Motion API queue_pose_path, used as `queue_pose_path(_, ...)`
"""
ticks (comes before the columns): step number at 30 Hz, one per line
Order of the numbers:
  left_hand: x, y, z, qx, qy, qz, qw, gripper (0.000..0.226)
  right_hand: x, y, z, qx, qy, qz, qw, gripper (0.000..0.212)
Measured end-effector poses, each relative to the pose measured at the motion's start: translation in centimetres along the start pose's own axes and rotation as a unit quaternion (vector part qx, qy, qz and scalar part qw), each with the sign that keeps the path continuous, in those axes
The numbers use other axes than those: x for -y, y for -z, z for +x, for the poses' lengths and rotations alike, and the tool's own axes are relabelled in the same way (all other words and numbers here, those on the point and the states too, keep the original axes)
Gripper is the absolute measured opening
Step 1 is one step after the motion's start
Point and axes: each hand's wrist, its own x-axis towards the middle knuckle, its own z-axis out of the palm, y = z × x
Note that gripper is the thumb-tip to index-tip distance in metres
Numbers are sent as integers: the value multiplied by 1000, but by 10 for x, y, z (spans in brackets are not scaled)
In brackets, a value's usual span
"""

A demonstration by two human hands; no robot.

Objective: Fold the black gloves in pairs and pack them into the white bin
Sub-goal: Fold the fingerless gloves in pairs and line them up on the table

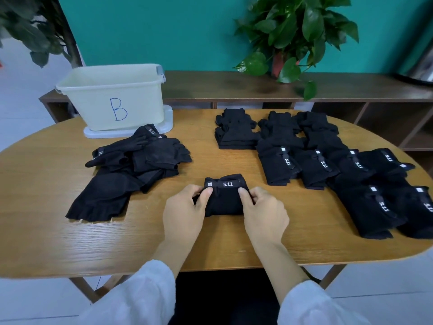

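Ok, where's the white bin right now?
In the head view the white bin, marked B, stands on its lid at the table's far left, just behind the loose heap of black gloves.

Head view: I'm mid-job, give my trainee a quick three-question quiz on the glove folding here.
1. True or false: both hands grip the folded pair.
2. What letter is written on the bin?
3. The loose heap lies: A) left of the folded pair, B) inside the bin, C) on the shelf.

Key:
1. True: the left hand and right hand pinch it on either side.
2. B.
3. A.
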Motion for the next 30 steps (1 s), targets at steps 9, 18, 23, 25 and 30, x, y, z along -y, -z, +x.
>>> queue_pose_path(9,-2,-2,2,-21,-21,61,998,28,0,0,0,-5,28,-23,999,26)
queue_pose_path(18,-5,11,-26,-68,-202,30,977,27,-6,21,3,-115,276,-9,954,20)
queue_pose_path(23,-13,-11,-59,92,-158,113,977,53,4,12,19,128,410,-179,885,51)
queue_pose_path(25,-11,-16,-63,131,-110,175,970,58,-2,5,19,177,389,-197,882,52)
queue_pose_path(30,-11,-22,-65,139,-99,271,947,58,-20,-7,0,76,364,-191,908,50)
